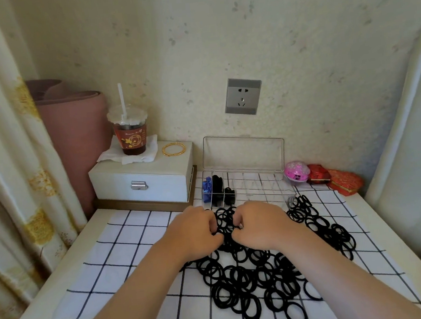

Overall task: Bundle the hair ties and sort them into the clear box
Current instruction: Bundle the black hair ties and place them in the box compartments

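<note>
My left hand and right hand pinch hair ties just before the clear box. I judge this is bundling; next, loop one tight.

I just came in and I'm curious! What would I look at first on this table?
The big heap of black hair ties jumps out first, spread over the checked cloth from the middle toward the right. At its far edge, the left hand and the right hand pinch some ties. Just behind them stands the clear box, lid open, with a few bundles in its left compartments.
</note>
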A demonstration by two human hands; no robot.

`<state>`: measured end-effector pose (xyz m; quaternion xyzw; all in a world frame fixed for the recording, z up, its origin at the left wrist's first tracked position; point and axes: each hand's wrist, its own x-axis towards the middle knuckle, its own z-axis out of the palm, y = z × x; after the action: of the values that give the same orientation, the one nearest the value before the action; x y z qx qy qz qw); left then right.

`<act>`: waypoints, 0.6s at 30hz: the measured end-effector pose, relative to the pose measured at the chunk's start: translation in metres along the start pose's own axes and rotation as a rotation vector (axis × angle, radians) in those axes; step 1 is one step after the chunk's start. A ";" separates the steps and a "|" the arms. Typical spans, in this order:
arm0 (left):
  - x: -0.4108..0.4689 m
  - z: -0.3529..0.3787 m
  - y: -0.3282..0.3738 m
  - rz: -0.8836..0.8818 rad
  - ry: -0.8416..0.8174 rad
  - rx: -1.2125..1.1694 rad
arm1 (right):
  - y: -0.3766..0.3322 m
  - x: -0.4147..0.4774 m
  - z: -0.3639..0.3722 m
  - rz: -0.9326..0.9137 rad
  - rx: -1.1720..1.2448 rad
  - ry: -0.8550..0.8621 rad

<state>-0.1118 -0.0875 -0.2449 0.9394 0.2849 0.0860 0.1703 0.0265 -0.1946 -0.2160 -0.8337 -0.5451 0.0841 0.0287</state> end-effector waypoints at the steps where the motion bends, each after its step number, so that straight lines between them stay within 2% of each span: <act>1: -0.001 0.002 0.000 -0.019 -0.009 0.010 | -0.001 0.000 0.000 0.010 -0.041 -0.024; 5: 0.001 0.007 0.004 -0.013 -0.048 0.120 | -0.004 0.002 0.006 0.001 -0.156 -0.128; 8: 0.005 0.009 0.007 0.009 -0.050 0.155 | -0.004 0.006 0.013 -0.051 -0.104 -0.092; 13: 0.011 0.012 0.007 -0.075 -0.079 -0.007 | 0.000 0.011 0.021 -0.112 -0.033 -0.014; 18: 0.015 0.001 0.000 -0.210 -0.083 -0.266 | 0.011 0.017 0.013 -0.036 0.187 0.026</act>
<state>-0.0991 -0.0796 -0.2445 0.8762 0.3605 0.0661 0.3129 0.0412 -0.1847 -0.2322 -0.8185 -0.5491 0.1233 0.1152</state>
